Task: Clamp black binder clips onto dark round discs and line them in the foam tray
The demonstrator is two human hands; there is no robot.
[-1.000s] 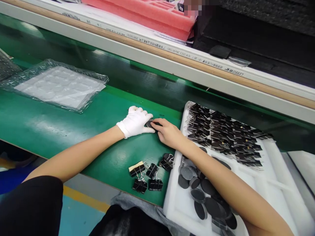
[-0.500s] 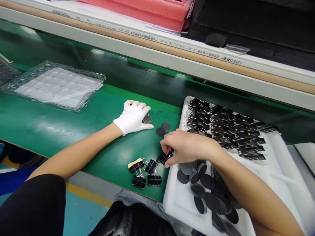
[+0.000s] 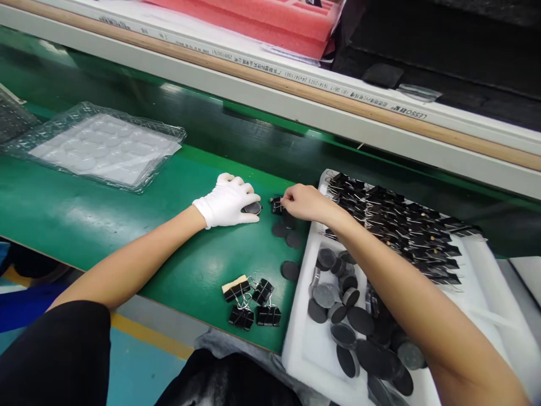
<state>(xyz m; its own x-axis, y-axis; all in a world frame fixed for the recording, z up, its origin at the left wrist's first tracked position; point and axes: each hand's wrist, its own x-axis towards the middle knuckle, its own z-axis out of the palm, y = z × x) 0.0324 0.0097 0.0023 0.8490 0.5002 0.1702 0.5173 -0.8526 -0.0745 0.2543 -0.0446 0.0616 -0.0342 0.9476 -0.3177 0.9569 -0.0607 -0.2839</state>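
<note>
My left hand (image 3: 228, 201), in a white glove, is curled around a round dark disc (image 3: 252, 208) with a shiny rim, low over the green table (image 3: 198, 254). Just right of it, the bare fingers of my right hand (image 3: 305, 202) pinch a black binder clip (image 3: 276, 204). Flat dark discs (image 3: 279, 229) lie below that hand, and one more disc (image 3: 289, 270) rests beside the foam tray. Closer to me sits a cluster of binder clips (image 3: 263, 291) with their wire handles touching; one has a pale yellow strip on it.
The white foam tray (image 3: 298, 332) at right holds many loose dark discs (image 3: 360, 320) and rows of black binder clips (image 3: 393, 220). Clear plastic trays (image 3: 105, 148) lie at left. A rail (image 3: 270, 73) crosses behind the table, with pink foam (image 3: 253, 22) beyond.
My right hand has moved away from me, from beside the foam tray to near my left hand, carrying a binder clip. The disc beside the tray now shows. My left hand has hardly moved.
</note>
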